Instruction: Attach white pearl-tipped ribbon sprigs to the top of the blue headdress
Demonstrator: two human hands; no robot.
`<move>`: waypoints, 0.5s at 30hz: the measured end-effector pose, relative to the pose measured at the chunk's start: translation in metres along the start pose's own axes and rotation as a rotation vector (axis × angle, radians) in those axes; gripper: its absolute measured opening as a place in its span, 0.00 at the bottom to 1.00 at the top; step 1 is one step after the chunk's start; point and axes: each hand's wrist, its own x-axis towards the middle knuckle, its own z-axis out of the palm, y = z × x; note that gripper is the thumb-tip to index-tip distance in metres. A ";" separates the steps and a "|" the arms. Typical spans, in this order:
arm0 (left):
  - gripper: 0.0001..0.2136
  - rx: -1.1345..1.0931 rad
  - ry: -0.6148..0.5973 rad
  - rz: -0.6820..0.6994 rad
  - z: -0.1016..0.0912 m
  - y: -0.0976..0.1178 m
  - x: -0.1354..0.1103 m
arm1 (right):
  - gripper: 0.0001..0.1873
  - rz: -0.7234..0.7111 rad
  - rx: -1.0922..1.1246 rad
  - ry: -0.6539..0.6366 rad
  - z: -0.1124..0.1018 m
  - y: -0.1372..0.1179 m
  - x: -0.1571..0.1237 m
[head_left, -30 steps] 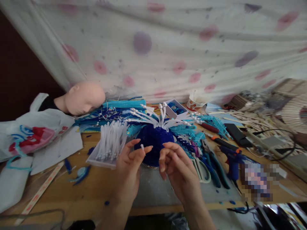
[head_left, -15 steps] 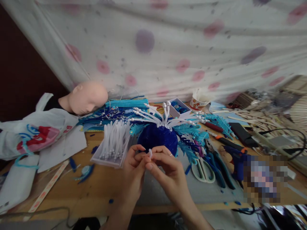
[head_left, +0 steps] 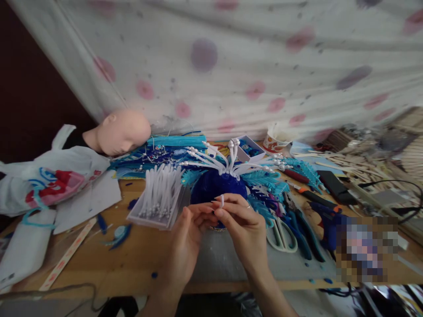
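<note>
My right hand (head_left: pixel 246 224) pinches a short, bent white piece (head_left: pixel 222 200), which looks like pipe cleaner, between thumb and fingertips. Beside it, my left hand (head_left: pixel 190 235) has its thumb apart and its fingers stretched toward the right fingertips; whether they touch the piece I cannot tell. Right behind both hands sits a dark blue rounded headpiece (head_left: pixel 208 189). White stems tipped with pearls (head_left: pixel 228 165) fan out from its top, and turquoise feather-like pieces (head_left: pixel 264 178) spread at its sides. A clear box (head_left: pixel 140 220) of white pearl-tipped stems stands left of it.
On the right lie scissors (head_left: pixel 282 237), pliers (head_left: pixel 306 233), a utility knife (head_left: pixel 317 197) and a blue glue gun (head_left: pixel 325 220). A mannequin head (head_left: pixel 122 132) and a plastic bag (head_left: pixel 49 176) are at left. Behind are a small white box (head_left: pixel 254 154) and a paper cup (head_left: pixel 276 143).
My right hand has moved slightly right and up with the white piece, which now looks bent over. My left fingers have loosened and straightened, the thumb drawing away.
</note>
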 end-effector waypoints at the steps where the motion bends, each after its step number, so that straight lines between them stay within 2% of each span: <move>1: 0.18 -0.004 -0.004 -0.010 0.001 0.000 -0.001 | 0.10 -0.006 -0.004 -0.022 0.001 0.000 -0.001; 5: 0.18 0.000 0.010 -0.048 0.000 0.000 -0.004 | 0.06 -0.070 -0.097 -0.041 0.003 0.002 -0.003; 9: 0.19 0.011 0.013 -0.067 -0.003 -0.002 -0.004 | 0.08 -0.169 -0.219 -0.049 0.002 0.003 -0.002; 15: 0.14 -0.023 0.073 0.010 -0.006 0.005 -0.004 | 0.07 -0.042 -0.059 -0.011 -0.008 -0.002 0.004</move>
